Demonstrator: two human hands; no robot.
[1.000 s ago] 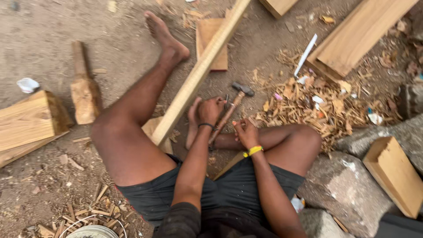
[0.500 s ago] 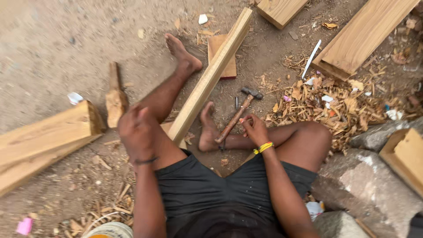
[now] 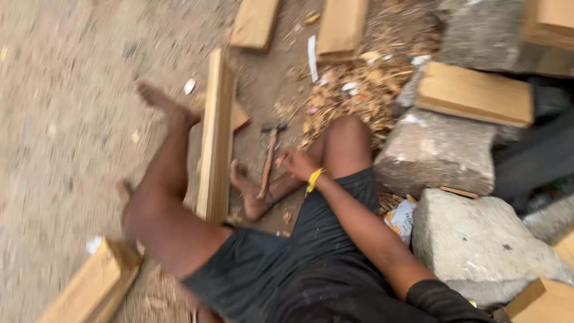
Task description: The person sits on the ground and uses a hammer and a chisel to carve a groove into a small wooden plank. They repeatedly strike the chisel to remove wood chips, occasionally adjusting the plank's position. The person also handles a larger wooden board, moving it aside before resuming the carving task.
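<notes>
A long wooden plank (image 3: 215, 137) lay along the ground beside the outstretched leg. The hammer (image 3: 268, 160) lay between plank and right hand (image 3: 297, 164), just beside the fingers. The blurred hand rested low, wrist bent; its grip could not be told.

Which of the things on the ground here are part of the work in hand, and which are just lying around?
In use:
- right hand, resting by the hammer's handle
- hammer, lying on the ground against the foot
- long wooden plank, lying between the legs

Lying about:
- wood shavings
- stone blocks
- timber offcuts
- crumpled packet
</notes>
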